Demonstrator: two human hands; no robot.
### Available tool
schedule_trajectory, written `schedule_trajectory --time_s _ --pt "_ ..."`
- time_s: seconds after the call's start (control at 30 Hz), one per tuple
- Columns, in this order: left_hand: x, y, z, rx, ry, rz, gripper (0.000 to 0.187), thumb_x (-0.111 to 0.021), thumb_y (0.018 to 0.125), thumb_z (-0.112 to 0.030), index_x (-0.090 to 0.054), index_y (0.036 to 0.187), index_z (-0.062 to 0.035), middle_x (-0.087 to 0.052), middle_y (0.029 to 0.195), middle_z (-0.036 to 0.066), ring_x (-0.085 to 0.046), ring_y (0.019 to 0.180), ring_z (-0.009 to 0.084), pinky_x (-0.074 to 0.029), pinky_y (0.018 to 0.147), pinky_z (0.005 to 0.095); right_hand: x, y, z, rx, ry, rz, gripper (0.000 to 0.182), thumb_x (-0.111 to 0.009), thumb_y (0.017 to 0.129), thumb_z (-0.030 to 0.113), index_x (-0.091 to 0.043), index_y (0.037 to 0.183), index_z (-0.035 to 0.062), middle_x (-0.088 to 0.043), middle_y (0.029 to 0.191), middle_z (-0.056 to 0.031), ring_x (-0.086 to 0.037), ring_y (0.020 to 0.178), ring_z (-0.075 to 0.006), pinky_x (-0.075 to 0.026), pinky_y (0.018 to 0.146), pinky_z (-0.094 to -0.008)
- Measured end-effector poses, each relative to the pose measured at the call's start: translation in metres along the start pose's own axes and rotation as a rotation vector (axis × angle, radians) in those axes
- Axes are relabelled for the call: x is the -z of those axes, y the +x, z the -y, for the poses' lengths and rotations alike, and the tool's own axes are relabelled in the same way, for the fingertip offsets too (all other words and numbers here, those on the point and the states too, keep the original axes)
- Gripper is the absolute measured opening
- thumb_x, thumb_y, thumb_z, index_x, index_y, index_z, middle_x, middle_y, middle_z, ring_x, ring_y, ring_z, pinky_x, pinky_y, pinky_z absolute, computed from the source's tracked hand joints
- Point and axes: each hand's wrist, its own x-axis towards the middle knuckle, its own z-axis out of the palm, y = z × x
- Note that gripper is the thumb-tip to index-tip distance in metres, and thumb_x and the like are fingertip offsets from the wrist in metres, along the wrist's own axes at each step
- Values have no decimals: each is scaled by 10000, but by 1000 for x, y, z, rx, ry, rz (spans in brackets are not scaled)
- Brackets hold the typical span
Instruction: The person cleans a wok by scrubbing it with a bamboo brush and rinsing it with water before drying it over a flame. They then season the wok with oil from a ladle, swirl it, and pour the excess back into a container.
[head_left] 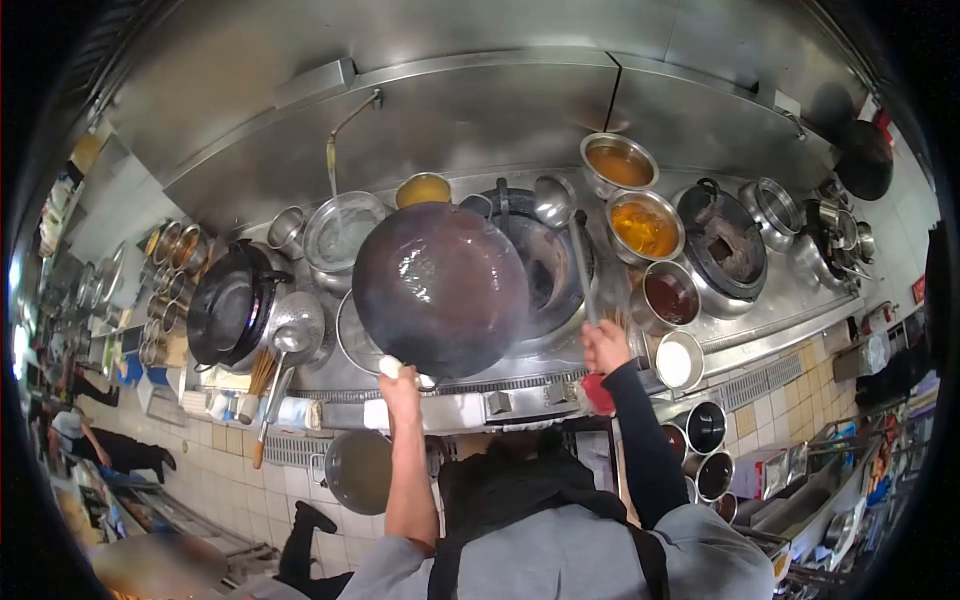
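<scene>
My left hand (pixel 402 396) is closed at the near rim of a large dark wok (pixel 440 285), with a bit of white cloth (pixel 389 366) in the grip. The wok is tilted and lifted left of the round burner (pixel 548 265); its inner surface looks wet and shiny, with faint haze near its lower right edge. In my right hand (pixel 606 348) is the handle of a steel ladle (pixel 553 203), whose bowl points away from me, over the far right side of the burner. Under the wok, a wire-rimmed strainer or bowl (pixel 352 335) is partly hidden.
Right of the burner stand pots of orange liquid (pixel 645 231), dark red sauce (pixel 671 298) and white contents (pixel 680 362). A water tap (pixel 333 150) runs into a basin (pixel 345 232) behind the wok. To the left are a perforated skimmer (pixel 297 325) and stacked woks (pixel 225 310). Another person (pixel 110 450) is far left.
</scene>
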Motion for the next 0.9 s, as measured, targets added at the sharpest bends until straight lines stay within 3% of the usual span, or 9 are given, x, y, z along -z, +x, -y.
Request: schedule_trajectory --time_s 0.07,0.13,0.2,0.27,0.4,0.53,0.63,0.8,0.9 --pt "19 2 -21 10 0 -12 213 -639 823 -38 -604 1023 25 -645 896 68 -614 772 171 -497 687 339 -20 16 -11 -257 277 152 152 -643 966 191 -610 921 49 -535 635 -21 -510 481 -119 -367 375 -327" --pt "33 2 -27 8 52 -67 239 -643 808 -36 -608 1036 26 -660 906 79 -635 772 191 -513 692 354 -30 62 -47 -250 -278 145 204 -679 923 210 -654 872 14 -660 720 -129 -649 601 -256 -497 493 -416" --pt "41 -15 -76 48 151 -84 247 -645 800 -34 -615 1037 29 -668 896 82 -642 756 197 -519 685 361 -48 63 -77 222 -932 -102 246 -689 853 210 -685 883 -34 -710 906 -292 -692 883 -448 -551 790 -511" --pt "57 -2 -66 -30 254 -59 202 -635 785 -106 -644 967 -18 -667 815 67 -644 644 178 -476 472 315 -36 51 -70 277 -1078 -93 296 -680 829 209 -686 966 -53 -694 953 -332 -664 982 -493 -525 899 -528" --pt "59 -20 -87 86 235 99 191 -649 772 -73 -679 928 33 -701 819 104 -649 679 197 -508 627 354 -17 66 -38 618 -998 -185 297 -687 890 205 -646 1109 8 -684 787 -216 -703 731 -376 -568 662 -427" --pt "5 -23 -67 233 274 118 194 -671 771 -95 -679 899 50 -678 758 118 -634 589 220 -485 512 379 -67 61 94 67 120 296 281 -597 1029 281 -608 1181 44 -543 729 -1 -465 519 -78 -402 447 -241" --pt "-46 -24 -8 297 139 96 226 -695 765 -139 -662 881 52 -659 726 117 -645 617 225 -488 496 381 -114 44 155 -205 718 611 282 -571 1047 254 -566 1220 31 -513 759 6 -439 518 -64 -377 414 -215" --pt "-128 -23 101 277 -100 209 211 -686 848 -184 -620 925 1 -646 736 89 -590 515 203 -455 401 356 -183 45 154 -358 797 813 236 -567 1045 233 -573 1150 21 -480 764 18 -423 524 -38 -349 389 -181" --pt "-156 -47 86 392 -220 238 189 -680 872 -206 -613 898 -31 -643 689 86 -604 492 205 -433 374 356 -237 35 138 -437 639 772 156 -580 1028 191 -576 1057 38 -478 752 33 -423 512 -26 -329 391 -171"
